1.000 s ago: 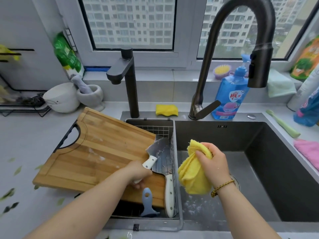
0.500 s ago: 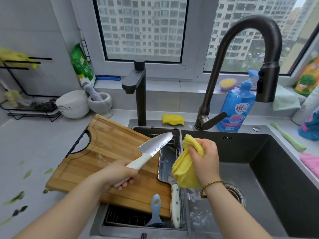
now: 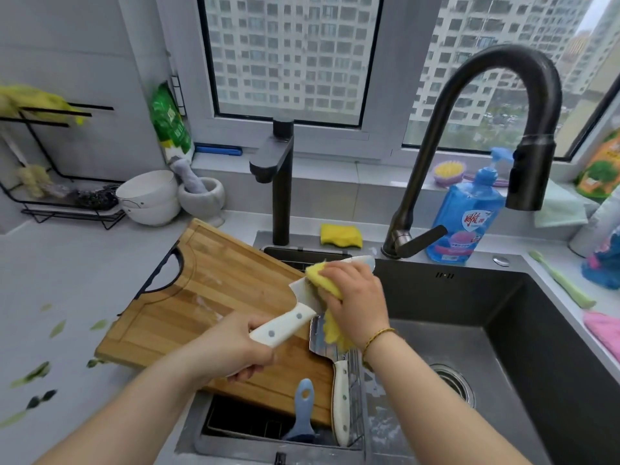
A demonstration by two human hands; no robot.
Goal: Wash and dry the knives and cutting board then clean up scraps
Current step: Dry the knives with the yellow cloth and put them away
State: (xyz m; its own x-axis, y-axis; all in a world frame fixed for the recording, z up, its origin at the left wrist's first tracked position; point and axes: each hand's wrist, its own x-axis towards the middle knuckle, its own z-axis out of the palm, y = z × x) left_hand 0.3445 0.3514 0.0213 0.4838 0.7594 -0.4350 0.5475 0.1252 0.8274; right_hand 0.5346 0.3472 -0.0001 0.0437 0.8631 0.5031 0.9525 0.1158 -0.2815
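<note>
Knife (image 3: 295, 310): handle tight in left hand (image 3: 235, 350), blade under yellow cloth (image 3: 323, 280) tight in right hand (image 3: 355, 300).

The cutting board (image 3: 214, 307) lies left of the sink (image 3: 453, 293), its near corner over the rack (image 3: 356, 391) in the sink's left part. A second knife (image 3: 340, 407) and a scraper (image 3: 303, 417) lie in this rack. Above the sink's left edge is a knife (image 3: 285, 325), with a cloth (image 3: 318, 276) on its blade. Behind the sink stand the faucet (image 3: 419, 182), a sponge (image 3: 341, 235) and a soap bottle (image 3: 466, 223). Far left of the sink, scraps (image 3: 33, 374) lie on the counter (image 3: 67, 263).
</note>
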